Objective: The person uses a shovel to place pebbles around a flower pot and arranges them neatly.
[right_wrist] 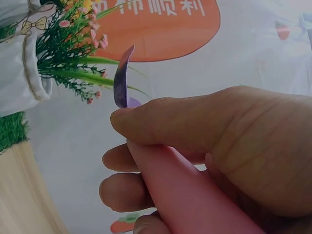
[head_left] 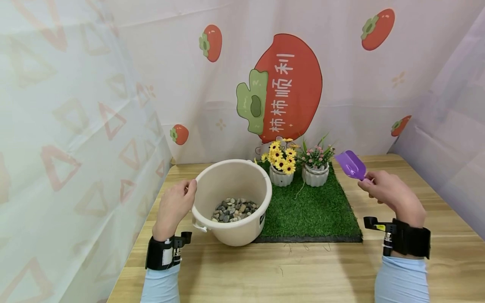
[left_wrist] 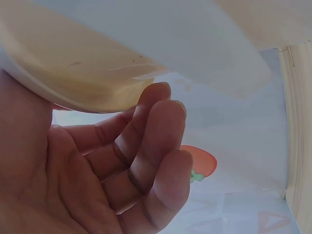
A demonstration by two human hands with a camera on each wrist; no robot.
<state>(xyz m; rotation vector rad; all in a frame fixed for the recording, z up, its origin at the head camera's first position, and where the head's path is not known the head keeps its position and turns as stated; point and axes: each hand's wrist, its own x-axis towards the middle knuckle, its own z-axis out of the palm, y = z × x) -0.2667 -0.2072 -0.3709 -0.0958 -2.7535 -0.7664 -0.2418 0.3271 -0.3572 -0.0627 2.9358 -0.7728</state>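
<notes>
A cream plastic bucket [head_left: 242, 229] stands on the wooden table [head_left: 288, 269] with a layer of small pebbles [head_left: 235, 210] in its bottom. My left hand [head_left: 175, 204] holds the bucket's left rim [left_wrist: 83, 92], thumb over the edge and fingers [left_wrist: 156, 146] curled under it. My right hand [head_left: 386, 189] is raised at the right and grips the pink handle [right_wrist: 190, 195] of a small scoop with a purple blade [head_left: 350, 164], which points up and left, toward the flower pots. The blade [right_wrist: 122, 78] looks empty.
A green artificial-grass mat [head_left: 310, 208] lies right of the bucket. At its back stand two white pots, one with yellow flowers [head_left: 281, 162], one with pink flowers [head_left: 315, 166]. Fabric walls with persimmon prints close the back and sides.
</notes>
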